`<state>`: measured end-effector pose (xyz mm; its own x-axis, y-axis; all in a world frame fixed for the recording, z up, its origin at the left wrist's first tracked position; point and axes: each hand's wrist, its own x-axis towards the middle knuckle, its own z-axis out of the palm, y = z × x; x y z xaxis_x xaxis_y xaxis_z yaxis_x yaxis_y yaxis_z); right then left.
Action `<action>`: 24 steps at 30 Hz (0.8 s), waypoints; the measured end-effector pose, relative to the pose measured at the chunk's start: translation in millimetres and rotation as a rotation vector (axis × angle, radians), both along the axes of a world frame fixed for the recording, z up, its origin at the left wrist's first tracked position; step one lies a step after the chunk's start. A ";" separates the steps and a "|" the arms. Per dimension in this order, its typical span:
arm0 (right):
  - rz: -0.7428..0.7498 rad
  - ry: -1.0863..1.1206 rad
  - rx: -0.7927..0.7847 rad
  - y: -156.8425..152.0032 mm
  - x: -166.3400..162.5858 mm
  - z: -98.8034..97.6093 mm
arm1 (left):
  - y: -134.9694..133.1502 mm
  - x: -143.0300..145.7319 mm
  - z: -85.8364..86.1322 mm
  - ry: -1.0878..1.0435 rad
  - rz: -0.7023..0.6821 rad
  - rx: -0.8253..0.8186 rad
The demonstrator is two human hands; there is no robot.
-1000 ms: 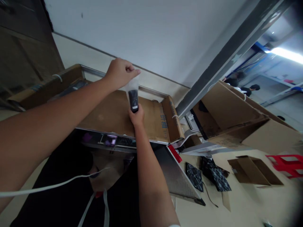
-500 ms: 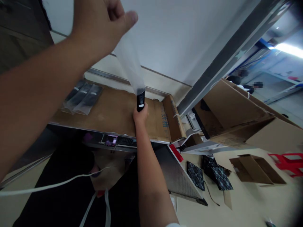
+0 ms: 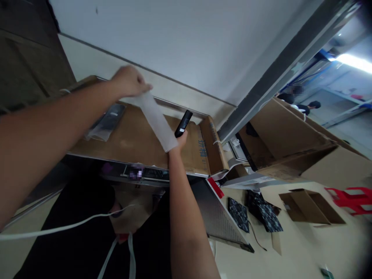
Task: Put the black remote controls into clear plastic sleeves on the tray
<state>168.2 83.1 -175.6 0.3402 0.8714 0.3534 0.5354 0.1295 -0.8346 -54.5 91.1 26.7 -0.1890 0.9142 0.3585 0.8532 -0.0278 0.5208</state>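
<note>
My left hand (image 3: 130, 80) pinches one end of a clear, narrow plastic bag (image 3: 157, 120) that hangs slantwise over the cardboard. The bag's lower end reaches down to my right wrist. In my right hand (image 3: 181, 140) is a black, bar-shaped device (image 3: 183, 123) with a small white label, tilted up and to the right. Device and bag are apart. Left of them lie bagged black devices (image 3: 109, 118) on the cardboard sheet (image 3: 133, 141), partly behind my left forearm.
A folded-up cardboard flap (image 3: 213, 145) edges the bench on the right. Beyond it stand a large open carton (image 3: 293, 143) and a grey post (image 3: 270, 58). On the floor are black patterned packets (image 3: 240, 213), a smaller carton (image 3: 314, 207) and a red plastic object (image 3: 351, 199). A white cable crosses below.
My left hand has come down with the plastic bag. The bag's lower end has left the device's top and now hangs beside it. The device has tilted to the right in my right hand.
</note>
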 end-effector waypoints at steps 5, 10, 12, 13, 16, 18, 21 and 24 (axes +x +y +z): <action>-0.099 0.095 -0.042 -6.7 -7.2 12.1 | 46.6 -26.2 -85.1 -0.007 -0.005 0.056; -0.103 0.110 -0.079 -9.8 -9.4 18.7 | 20.6 -10.9 -120.1 0.028 0.017 0.140; -0.108 0.093 -0.087 -10.3 -10.2 19.6 | -4.0 3.7 -141.6 0.093 -0.063 0.085; -0.108 0.074 -0.087 -10.7 -10.8 20.0 | -15.7 10.4 -154.1 0.117 -0.094 0.040; -0.101 0.000 -0.072 -12.6 -12.8 20.7 | -38.0 22.7 -187.3 0.170 -0.099 -0.048; -0.091 -0.059 -0.060 -14.1 -14.2 20.2 | -39.8 23.8 -198.7 0.180 -0.102 -0.038; -0.065 -0.187 -0.063 -15.7 -14.4 18.5 | -32.3 18.9 -200.0 0.175 -0.139 -0.031; -0.049 -0.343 -0.108 -16.4 -6.8 18.2 | -25.9 13.0 -194.4 0.162 -0.202 -0.040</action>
